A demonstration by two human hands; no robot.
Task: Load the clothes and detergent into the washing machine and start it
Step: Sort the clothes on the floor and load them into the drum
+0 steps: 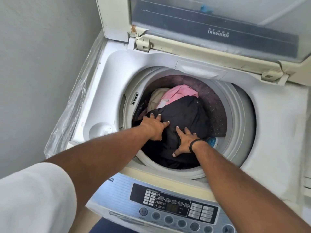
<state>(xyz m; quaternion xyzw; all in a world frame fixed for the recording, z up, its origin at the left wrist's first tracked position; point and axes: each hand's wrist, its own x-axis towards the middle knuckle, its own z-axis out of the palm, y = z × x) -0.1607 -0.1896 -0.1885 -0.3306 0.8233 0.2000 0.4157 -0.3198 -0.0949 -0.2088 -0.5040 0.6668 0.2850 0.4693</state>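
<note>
Clothes fill the drum (217, 105) of the top-loading washing machine (277, 125), whose lid (215, 27) stands raised at the back. To the left of the drum is a grey wall (42, 56), with crinkled clear plastic sheet (74, 105) tucked between it and the machine's side. A white sleeve (33, 199) shows at the near left, and from it a bare arm reaches over the drum's rim. The left hand (154, 127) lies on the left part of a black garment (181, 115) inside the drum, fingers spread and pressing down into the cloth, nothing clenched in it. Behind the black garment, toward the back of the drum, lie a beige piece (157, 98) and, right of it, a pink garment (180, 95). The right hand (185, 142), with a dark band (196, 142) on the wrist, presses flat on the near part of the same black garment, fingers splayed and straight. Just right of that wrist, against the drum's wall, a small blue and white object (212, 141) peeks out; I cannot tell what it is. In front of the drum, on the machine's near edge, sits the control panel (173, 206) with its row of round buttons (181, 222).
</note>
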